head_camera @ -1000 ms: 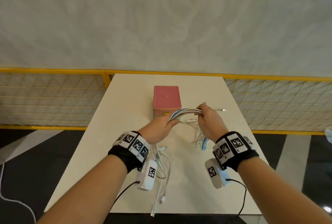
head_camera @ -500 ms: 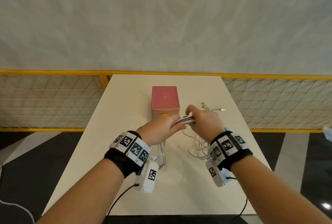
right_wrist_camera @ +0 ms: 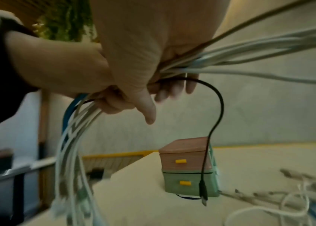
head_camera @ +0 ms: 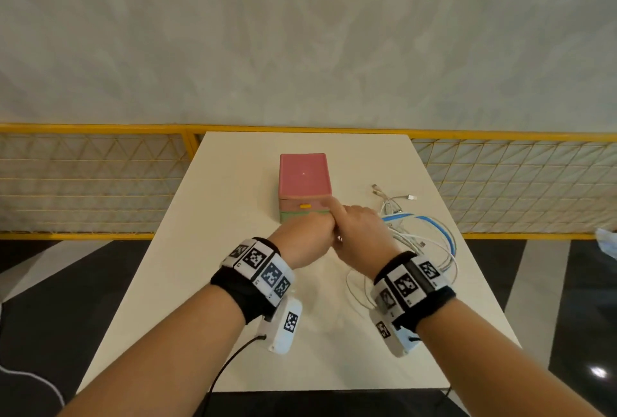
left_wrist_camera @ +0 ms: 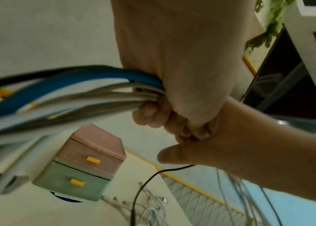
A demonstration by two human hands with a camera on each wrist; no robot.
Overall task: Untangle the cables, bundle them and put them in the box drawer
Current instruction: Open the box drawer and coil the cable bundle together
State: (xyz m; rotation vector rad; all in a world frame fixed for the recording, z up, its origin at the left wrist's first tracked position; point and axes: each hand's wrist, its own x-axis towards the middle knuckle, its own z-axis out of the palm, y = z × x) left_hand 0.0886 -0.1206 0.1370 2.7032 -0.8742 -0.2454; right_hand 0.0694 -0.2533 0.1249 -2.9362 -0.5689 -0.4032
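Both hands meet just in front of the box (head_camera: 302, 179), a small pink-topped unit with a pink upper drawer (left_wrist_camera: 95, 154) and a green lower drawer (left_wrist_camera: 72, 183), both closed, each with a yellow handle. My left hand (head_camera: 317, 229) grips a bundle of blue and white cables (left_wrist_camera: 75, 91) in its fist. My right hand (head_camera: 350, 226) presses against it and grips the same cables (right_wrist_camera: 230, 61), its index finger stretched toward the box. Cable ends (right_wrist_camera: 72, 145) hang below the left hand. A black cable (right_wrist_camera: 219, 107) dangles from the right hand.
Loose white and blue cable loops (head_camera: 424, 239) lie on the white table (head_camera: 217, 249) to the right of my hands, with plugs (head_camera: 394, 196) near the box. A yellow mesh railing (head_camera: 100, 182) runs behind the table. Dark floor surrounds it.
My hands have come together in front of the box. The cable ends that trailed toward the table's near edge have been drawn up. The remaining loops now lie to the right.
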